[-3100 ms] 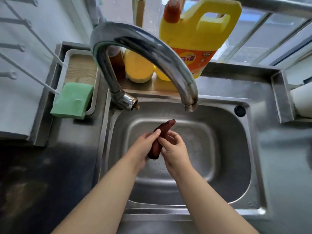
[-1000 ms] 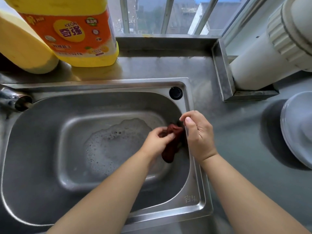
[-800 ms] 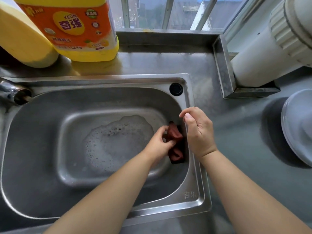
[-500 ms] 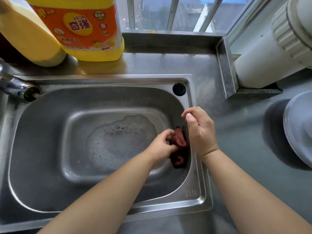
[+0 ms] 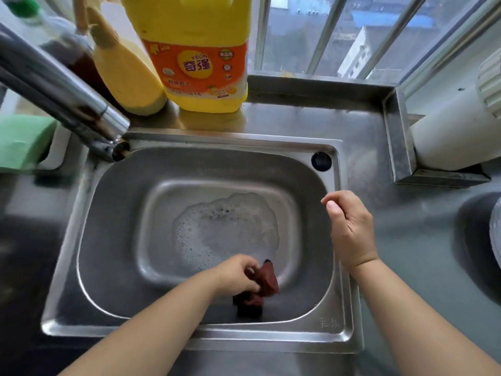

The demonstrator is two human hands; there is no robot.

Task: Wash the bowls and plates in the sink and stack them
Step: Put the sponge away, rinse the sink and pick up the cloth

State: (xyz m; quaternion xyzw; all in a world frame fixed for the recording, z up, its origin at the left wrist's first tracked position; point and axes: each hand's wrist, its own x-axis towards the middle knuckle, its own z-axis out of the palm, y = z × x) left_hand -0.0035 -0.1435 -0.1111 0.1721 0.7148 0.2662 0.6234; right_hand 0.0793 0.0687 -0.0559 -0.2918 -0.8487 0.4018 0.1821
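A steel sink [image 5: 113, 213] fills the middle of the head view, with a patch of soapy foam [image 5: 225, 229] over its drain. My left hand [image 5: 238, 275] grips a dark red cloth [image 5: 267, 280] low against the sink's front wall. My right hand [image 5: 349, 226] hovers above the sink's right rim, fingers loosely curled, holding nothing. A stack of white plates [image 5: 495, 240] shows only as a sliver at the right edge. No bowl or plate lies in the sink.
The tap [image 5: 54, 85] arches in from the upper left. A yellow detergent jug [image 5: 195, 50] and a yellow squeeze bottle [image 5: 124, 74] stand behind the sink. A green sponge [image 5: 21, 142] lies at the left. A white cylinder [image 5: 455, 131] sits at the right.
My left hand has carried the cloth from the sink's right wall toward the front. My right hand has let go of it and lifted away to the right.
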